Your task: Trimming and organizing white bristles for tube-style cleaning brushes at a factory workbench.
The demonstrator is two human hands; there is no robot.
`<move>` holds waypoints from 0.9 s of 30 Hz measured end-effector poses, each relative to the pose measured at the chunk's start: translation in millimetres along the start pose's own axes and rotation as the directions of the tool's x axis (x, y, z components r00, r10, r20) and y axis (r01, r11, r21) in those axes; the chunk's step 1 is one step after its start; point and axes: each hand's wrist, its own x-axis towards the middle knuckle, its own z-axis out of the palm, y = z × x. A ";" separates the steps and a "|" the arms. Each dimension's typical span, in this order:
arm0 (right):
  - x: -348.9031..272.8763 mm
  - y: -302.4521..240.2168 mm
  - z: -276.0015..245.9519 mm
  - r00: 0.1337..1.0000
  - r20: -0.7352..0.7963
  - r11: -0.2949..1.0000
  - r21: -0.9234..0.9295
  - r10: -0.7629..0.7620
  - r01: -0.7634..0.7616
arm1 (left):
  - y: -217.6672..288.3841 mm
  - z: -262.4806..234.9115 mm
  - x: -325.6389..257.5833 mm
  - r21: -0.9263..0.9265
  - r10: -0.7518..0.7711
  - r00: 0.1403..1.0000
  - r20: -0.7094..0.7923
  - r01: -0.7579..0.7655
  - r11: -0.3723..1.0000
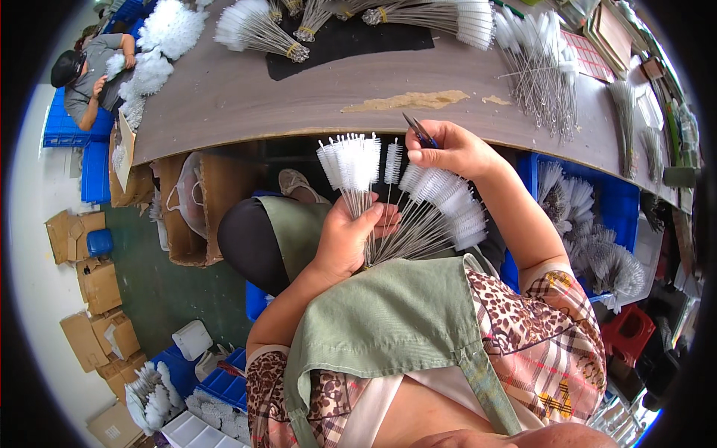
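Wrapped around the wire stems of a bundle of white-bristled straw brushes (352, 166), my left hand (345, 235) holds them upright over my lap. One brush (393, 162) stands apart from that bundle, just right of my left fingers. More of the same brushes (452, 205) fan out to the right, their stems converging low in front of my apron (381, 313). My right hand (455, 149) is closed on small dark pointed snips (420, 131), raised above the fanned bristles. The snips' two blades point up and left, slightly apart.
The brown table (284, 104) edge runs just beyond my hands. Tied brush bundles (258, 30) lie on a black mat (351, 61); loose brushes (541, 67) lie farther right. A blue crate (627, 201) of brushes stands right, an open carton (213, 201) left. A co-worker (97, 71) sits far left.
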 end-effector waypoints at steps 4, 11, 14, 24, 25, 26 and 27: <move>-1.3 3.8 6.3 0.996 -0.021 0.992 -0.085 -0.092 0.090 | -2.7 2.5 -4.5 0.029 -0.010 1.000 0.010 0.010 1.000; -1.0 11.1 -4.9 0.998 0.065 0.990 -0.142 0.017 -0.008 | -11.5 -4.4 -6.6 0.131 0.038 0.999 -0.019 -0.035 0.991; 3.9 13.3 4.6 0.990 -0.019 0.982 -0.127 -0.142 0.138 | -9.5 -0.8 -8.8 0.092 0.023 0.998 -0.055 -0.018 0.996; 1.0 20.7 0.3 0.995 0.017 0.994 0.048 -0.095 0.094 | -6.9 -1.0 -8.4 0.069 0.000 0.996 -0.086 0.006 0.998; 1.2 26.0 -3.3 0.989 0.025 0.989 0.028 -0.143 0.143 | -7.9 -2.0 -8.0 0.060 0.029 0.997 -0.069 -0.025 0.998; 0.2 29.0 -5.2 0.990 0.025 0.990 0.029 -0.140 0.139 | -8.4 -2.7 -7.6 0.051 0.059 0.997 -0.053 -0.056 0.997; -0.9 31.0 -6.4 0.985 0.059 0.986 0.053 -0.161 0.158 | -8.3 -3.0 -7.0 0.049 0.056 0.997 -0.053 -0.053 0.997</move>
